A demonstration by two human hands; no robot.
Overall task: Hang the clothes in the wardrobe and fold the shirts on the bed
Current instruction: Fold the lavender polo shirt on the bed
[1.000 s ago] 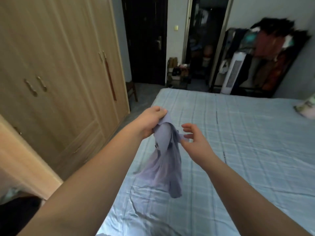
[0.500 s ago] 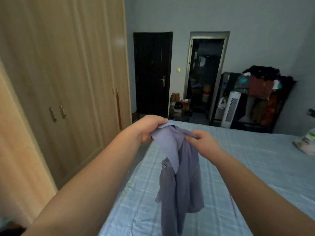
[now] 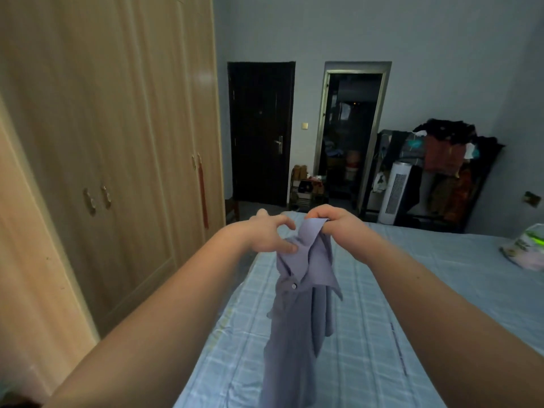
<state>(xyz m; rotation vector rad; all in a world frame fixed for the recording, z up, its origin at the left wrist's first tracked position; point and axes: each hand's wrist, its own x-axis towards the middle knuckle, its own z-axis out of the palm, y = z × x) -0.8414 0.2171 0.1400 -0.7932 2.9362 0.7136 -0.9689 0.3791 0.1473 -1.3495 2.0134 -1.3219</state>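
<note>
Hanging in the air above the near end of the bed (image 3: 368, 334), a lavender button-up shirt (image 3: 300, 313) droops from both hands, its lower part running out of the bottom of the view. The right hand (image 3: 338, 228) pinches the collar at the top of the shirt, fingers curled tight over the cloth. The left hand (image 3: 273, 234) sits just beside it, thumb and fingertips pressing the fabric lower on the collar; its other fingers are arched open. A small pale button shows on the shirt front below the hands.

Left of the bed stands the wooden wardrobe (image 3: 117, 157), doors closed, with a red tassel hanging by one handle. On the bed's far right edge lies a plastic bag (image 3: 527, 248). Beyond the foot of the bed are a dark door (image 3: 260, 131), an open doorway (image 3: 350, 134), a white tower appliance (image 3: 396, 192), and a rack piled with clothes (image 3: 441, 166) against the grey wall.
</note>
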